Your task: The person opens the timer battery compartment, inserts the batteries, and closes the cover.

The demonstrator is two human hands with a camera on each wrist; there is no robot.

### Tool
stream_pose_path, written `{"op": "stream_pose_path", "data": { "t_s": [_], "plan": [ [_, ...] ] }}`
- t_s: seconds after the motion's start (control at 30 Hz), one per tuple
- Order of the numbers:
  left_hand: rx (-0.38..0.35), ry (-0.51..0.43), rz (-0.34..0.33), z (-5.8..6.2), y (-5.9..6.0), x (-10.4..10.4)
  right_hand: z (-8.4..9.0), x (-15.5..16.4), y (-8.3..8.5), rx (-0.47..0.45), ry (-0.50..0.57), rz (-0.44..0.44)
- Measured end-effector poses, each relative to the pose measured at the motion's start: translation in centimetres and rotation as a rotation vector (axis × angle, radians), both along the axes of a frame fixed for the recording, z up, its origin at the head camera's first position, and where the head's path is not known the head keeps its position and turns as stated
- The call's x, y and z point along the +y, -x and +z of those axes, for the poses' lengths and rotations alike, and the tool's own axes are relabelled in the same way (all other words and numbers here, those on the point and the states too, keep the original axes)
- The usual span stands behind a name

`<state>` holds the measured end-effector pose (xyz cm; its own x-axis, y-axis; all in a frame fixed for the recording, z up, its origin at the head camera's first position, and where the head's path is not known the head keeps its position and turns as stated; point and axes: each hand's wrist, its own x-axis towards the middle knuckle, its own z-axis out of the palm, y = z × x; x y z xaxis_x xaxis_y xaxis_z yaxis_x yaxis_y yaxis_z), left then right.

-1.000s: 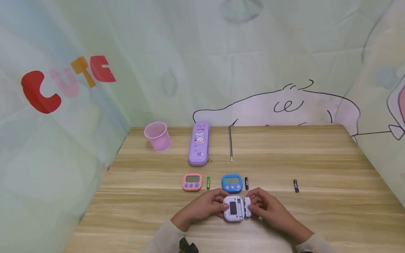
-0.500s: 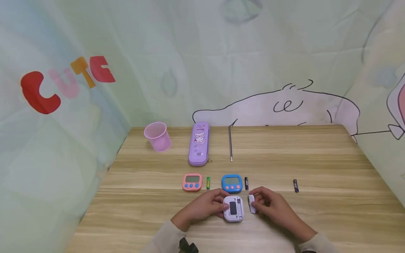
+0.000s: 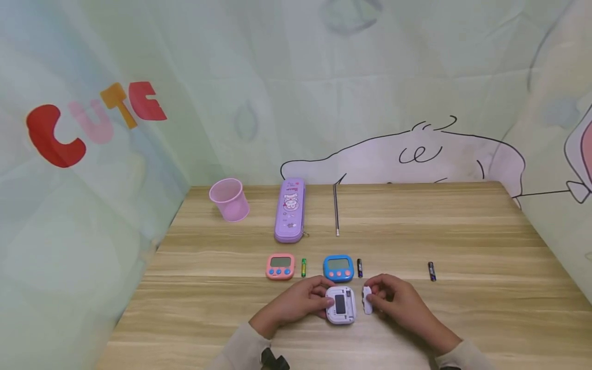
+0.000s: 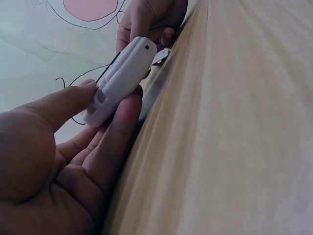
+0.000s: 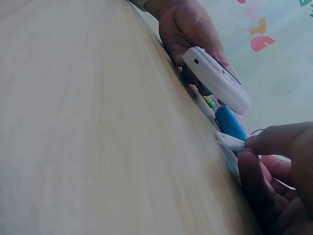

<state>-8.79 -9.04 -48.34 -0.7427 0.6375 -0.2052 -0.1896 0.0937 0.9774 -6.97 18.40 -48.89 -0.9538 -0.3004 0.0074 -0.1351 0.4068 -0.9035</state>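
Between thumb and fingers my left hand [image 3: 305, 299] grips a white digital timer [image 3: 347, 314], back side up, its battery slot uncovered. In the left wrist view the timer [image 4: 120, 81] is held tilted just above the table. A small white battery cover [image 3: 367, 300] is pinched by my right hand [image 3: 398, 303], a short gap to the right of the timer. The right wrist view shows the cover [image 5: 230, 141] between thumb and fingertip. Just beyond the hands lie a blue timer [image 3: 338, 268] and a dark battery [image 3: 359, 268].
Left of the blue timer are a green battery [image 3: 303, 267] and a pink timer [image 3: 280, 266]. Another dark battery [image 3: 431, 271] lies off to the right. Farther back stand a pink cup [image 3: 229, 200], a purple pencil case [image 3: 290, 210] and a pencil [image 3: 336, 210] on the wooden table [image 3: 462, 226].
My right hand has drawn the battery cover off the white timer, a little to the right, and turned it slightly. The left hand keeps the timer in place.
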Motion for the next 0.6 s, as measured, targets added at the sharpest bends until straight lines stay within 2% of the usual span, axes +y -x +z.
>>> {"op": "stream_pose_path", "data": {
  "t_s": [0.4, 0.6],
  "plan": [
    [-0.01, 0.008, 0.007, 0.52, -0.13, -0.06, -0.04, -0.08, 0.05, -0.02, 0.038, 0.003],
    [-0.013, 0.015, 0.01, 0.76, -0.21, -0.02, -0.33, 0.29, 0.08, -0.044, 0.072, 0.034]
  ]
}}
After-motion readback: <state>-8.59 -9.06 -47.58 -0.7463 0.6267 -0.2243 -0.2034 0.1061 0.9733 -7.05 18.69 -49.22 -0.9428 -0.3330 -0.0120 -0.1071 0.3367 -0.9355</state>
